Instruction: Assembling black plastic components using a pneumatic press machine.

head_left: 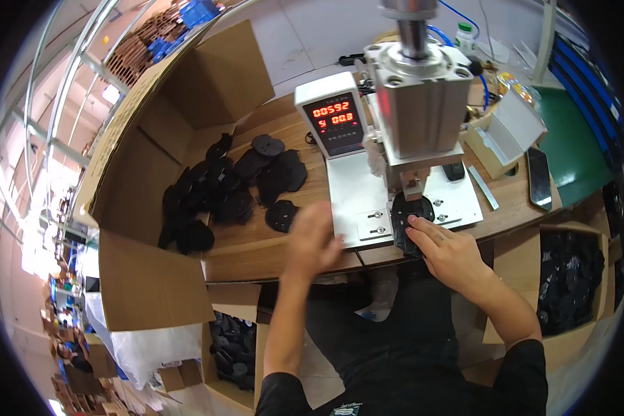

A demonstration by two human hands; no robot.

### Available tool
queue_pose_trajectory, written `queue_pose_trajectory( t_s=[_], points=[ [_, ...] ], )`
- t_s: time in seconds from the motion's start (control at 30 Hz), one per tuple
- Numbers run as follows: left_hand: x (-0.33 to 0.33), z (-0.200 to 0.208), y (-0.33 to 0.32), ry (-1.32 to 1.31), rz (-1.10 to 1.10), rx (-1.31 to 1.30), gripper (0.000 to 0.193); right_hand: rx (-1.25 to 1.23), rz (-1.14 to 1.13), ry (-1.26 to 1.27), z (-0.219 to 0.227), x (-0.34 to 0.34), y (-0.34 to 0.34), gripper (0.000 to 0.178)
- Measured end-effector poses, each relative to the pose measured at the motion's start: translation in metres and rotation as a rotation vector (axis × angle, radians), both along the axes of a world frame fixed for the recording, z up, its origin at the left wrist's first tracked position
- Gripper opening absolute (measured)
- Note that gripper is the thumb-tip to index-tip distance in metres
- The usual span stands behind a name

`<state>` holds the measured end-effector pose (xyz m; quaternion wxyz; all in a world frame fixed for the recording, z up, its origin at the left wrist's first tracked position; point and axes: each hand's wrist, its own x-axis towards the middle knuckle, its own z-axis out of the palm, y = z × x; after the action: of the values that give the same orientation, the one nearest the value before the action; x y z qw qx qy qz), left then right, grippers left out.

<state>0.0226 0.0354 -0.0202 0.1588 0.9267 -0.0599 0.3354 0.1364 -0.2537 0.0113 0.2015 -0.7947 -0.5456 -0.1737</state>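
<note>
My right hand (442, 248) holds a flat black round part (410, 220) on the white base plate (353, 197) of a small pneumatic press (417, 97), right under its ram. My left hand (314, 239) hovers blurred, fingers spread, over the wooden bench edge, holding nothing. It is just right of a loose black part (281, 215), which lies at the near side of a heap of the same black parts (222, 187).
A counter box with red digits (331, 119) stands left of the press. A large cardboard wall (152, 139) encloses the heap at left. Cartons of black parts sit below the bench (232, 347) and at right (572, 277). A phone (538, 177) and an open white box (509, 135) lie at right.
</note>
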Motion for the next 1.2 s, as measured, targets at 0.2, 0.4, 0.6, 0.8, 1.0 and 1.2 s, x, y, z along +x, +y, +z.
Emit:
queue_pose_trajectory(
  t_s=[0.2,0.4,0.6,0.8,1.0,1.2],
  points=[
    [-0.074,-0.019,0.036,0.399,0.231,-0.027,0.068,0.019,-0.008,0.052,-0.002,0.002,0.003,0.037],
    [-0.106,-0.037,0.026,0.257,0.109,0.047,0.056,0.032,-0.014,0.049,-0.006,0.0,0.0,0.04],
    [-0.076,-0.01,-0.005,0.015,-0.035,0.02,0.033,0.227,0.183,0.382,0.018,0.016,-0.024,0.037],
    [0.005,0.043,-0.068,-0.049,-0.482,0.149,0.025,0.374,-0.085,0.335,-0.013,0.02,-0.13,0.039],
    [0.06,0.012,-0.077,-0.105,-0.545,0.09,0.03,0.522,-0.924,0.293,-0.124,0.011,-0.339,0.04],
    [0.052,0.009,-0.08,-0.074,-0.449,0.067,0.032,0.502,-1.361,0.294,-0.176,-0.009,-0.546,0.051]
  ],
)
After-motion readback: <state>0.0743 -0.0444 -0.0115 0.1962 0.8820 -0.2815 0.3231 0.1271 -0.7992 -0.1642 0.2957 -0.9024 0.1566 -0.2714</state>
